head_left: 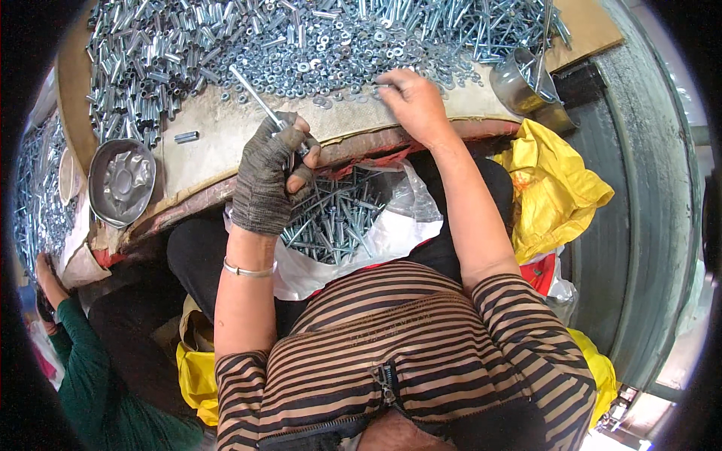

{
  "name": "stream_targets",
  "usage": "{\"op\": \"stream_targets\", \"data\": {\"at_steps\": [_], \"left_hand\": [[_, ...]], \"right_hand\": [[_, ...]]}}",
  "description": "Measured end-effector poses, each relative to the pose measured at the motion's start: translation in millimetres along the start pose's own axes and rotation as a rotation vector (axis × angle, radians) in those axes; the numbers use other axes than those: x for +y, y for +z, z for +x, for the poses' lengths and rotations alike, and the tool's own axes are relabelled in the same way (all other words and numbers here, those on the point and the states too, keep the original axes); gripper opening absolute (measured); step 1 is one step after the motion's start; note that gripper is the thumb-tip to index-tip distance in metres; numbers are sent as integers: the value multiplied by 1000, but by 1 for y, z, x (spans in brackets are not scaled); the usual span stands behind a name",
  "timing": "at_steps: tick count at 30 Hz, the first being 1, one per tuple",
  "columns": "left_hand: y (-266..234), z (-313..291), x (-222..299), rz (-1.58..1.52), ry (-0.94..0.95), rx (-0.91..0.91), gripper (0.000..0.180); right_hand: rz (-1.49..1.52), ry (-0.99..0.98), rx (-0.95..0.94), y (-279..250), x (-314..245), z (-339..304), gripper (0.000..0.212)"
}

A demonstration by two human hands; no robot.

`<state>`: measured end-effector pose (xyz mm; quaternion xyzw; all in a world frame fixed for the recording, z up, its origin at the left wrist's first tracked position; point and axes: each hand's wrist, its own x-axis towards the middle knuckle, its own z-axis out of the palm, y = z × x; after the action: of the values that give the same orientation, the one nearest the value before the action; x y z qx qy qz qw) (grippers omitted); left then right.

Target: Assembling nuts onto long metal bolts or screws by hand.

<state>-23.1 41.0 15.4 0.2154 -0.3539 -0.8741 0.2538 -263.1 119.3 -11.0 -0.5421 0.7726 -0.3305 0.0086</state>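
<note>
My left hand (267, 169), in a grey fingerless glove, is closed around a long bolt (254, 90). Its shiny shaft sticks up and left past the fingers, and its lower end shows by the thumb. At the near edge of the loose washers and nuts (331, 64), my bare right hand (412, 101) has its fingers curled toward the thumb. Whatever lies between those fingertips is too small to make out. Below my hands, a white plastic bag (406, 233) on my lap holds many long bolts (335, 218).
Metal sleeves (143, 68) heap at the table's left, and long bolts (489, 22) at the far right. A metal dish (122, 184) and a metal can (519, 79) stand near the edges. Yellow sacks (553, 188) flank me. Another person's green sleeve (98, 376) is at lower left.
</note>
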Motion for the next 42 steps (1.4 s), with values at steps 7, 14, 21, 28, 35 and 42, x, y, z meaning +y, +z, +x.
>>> {"op": "stream_targets", "data": {"at_steps": [7,14,21,28,35,42], "left_hand": [[1,4,0,280,0,34,22],[2,3,-13,798,33,-89,23],[-1,4,-28,789,-3,-195,20],[-3,6,-33,959,-25,-148,23],[-4,11,-37,975,161,-209,32],[10,-1,-16,683,-190,-174,20]], "right_hand": [[-390,-74,-58,12,-7,1,14],[-401,-97,-176,-3,-9,13,15],[-360,-170,-171,-2,0,9,15],[-499,-166,11,13,-10,10,10],[796,200,-52,7,-61,-11,18],[1268,322,87,11,-73,-13,19]]}}
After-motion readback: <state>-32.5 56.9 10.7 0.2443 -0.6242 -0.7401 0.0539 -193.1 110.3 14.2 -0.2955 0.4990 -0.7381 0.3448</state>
